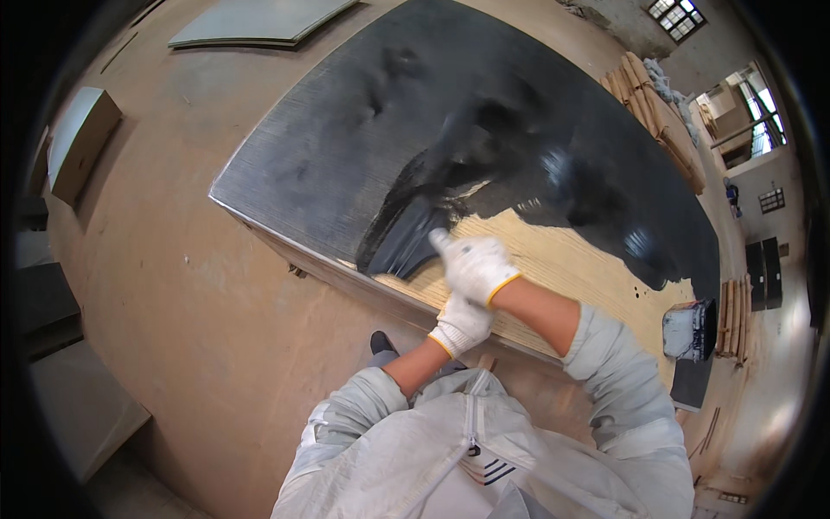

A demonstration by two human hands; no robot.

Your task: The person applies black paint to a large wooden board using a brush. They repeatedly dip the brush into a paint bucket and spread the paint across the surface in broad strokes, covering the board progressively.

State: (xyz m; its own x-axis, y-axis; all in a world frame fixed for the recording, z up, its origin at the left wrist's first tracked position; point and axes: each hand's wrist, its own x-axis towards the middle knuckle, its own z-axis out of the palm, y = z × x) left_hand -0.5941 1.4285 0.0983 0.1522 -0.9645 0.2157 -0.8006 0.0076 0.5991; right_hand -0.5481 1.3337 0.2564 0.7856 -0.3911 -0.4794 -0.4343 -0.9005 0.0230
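Observation:
Black coating (510,104) covers most of a large pale wood-grain panel top (553,268), and bare pale surface shows along its near side. Both my hands wear white knitted gloves with yellow cuffs. Over the panel's near edge, my right hand (477,266) is closed, slightly blurred by motion; what it grips is hidden. Left of its fingers lies a dark streaked patch (402,242); I cannot tell whether this is a flat blade or wet coating. My left hand (462,325) is closed just below and against the right one, its fingers partly hidden.
A paint-smeared, whitish-blue bucket (686,333) stands on the panel's right end. Beyond the panel are brown wrapped bundles (657,121). A grey board (259,22) lies at the far left, and a box-like block (84,143) and dark panels (50,303) stand at left.

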